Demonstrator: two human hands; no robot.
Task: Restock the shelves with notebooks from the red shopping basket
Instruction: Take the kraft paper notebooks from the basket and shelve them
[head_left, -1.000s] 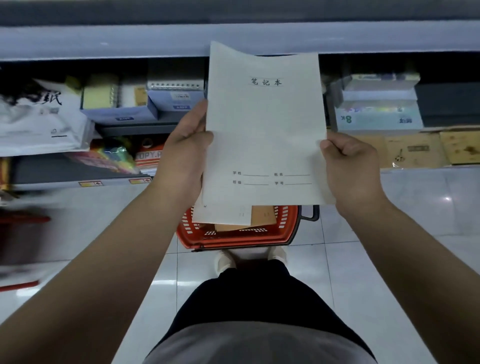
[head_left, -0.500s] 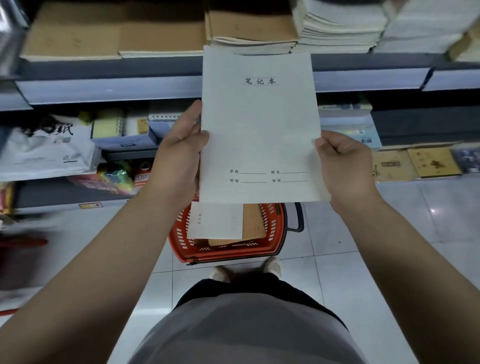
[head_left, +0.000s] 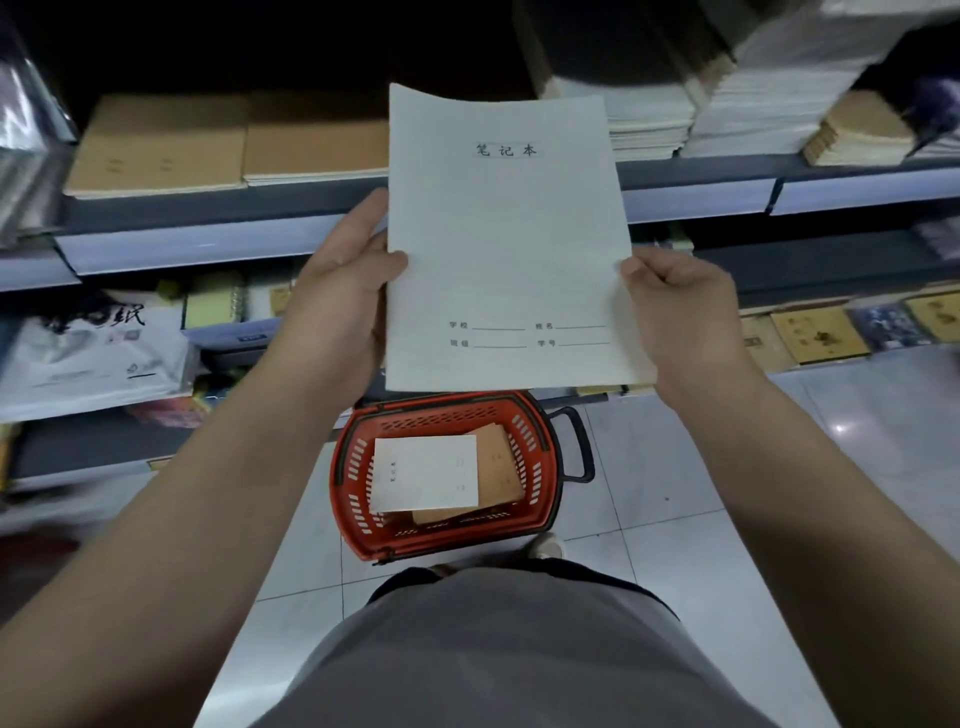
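Note:
I hold a white notebook (head_left: 506, 244) upright in front of the shelves. My left hand (head_left: 340, 291) grips its left edge, thumb on the cover. My right hand (head_left: 680, 306) pinches its right edge. Below it on the floor stands the red shopping basket (head_left: 540, 452). Inside lie a white notebook (head_left: 426, 473) and, under it, a brown notebook (head_left: 498, 467). The shelf (head_left: 208, 244) behind the held notebook carries stacks of brown notebooks (head_left: 156, 145) on the left and white notebook stacks (head_left: 649, 119) on the right.
Lower shelves hold paper packs (head_left: 93, 348) at left and brown-covered books (head_left: 815, 332) at right. A taller white stack (head_left: 779, 88) and a small brown stack (head_left: 857, 130) sit on the upper shelf at right. The tiled floor (head_left: 727, 493) surrounds the basket; my feet are just behind it.
The view has tilted upward, bringing the upper shelf with its notebook stacks into sight. The held notebook stays between both hands, and the whole basket shows below it.

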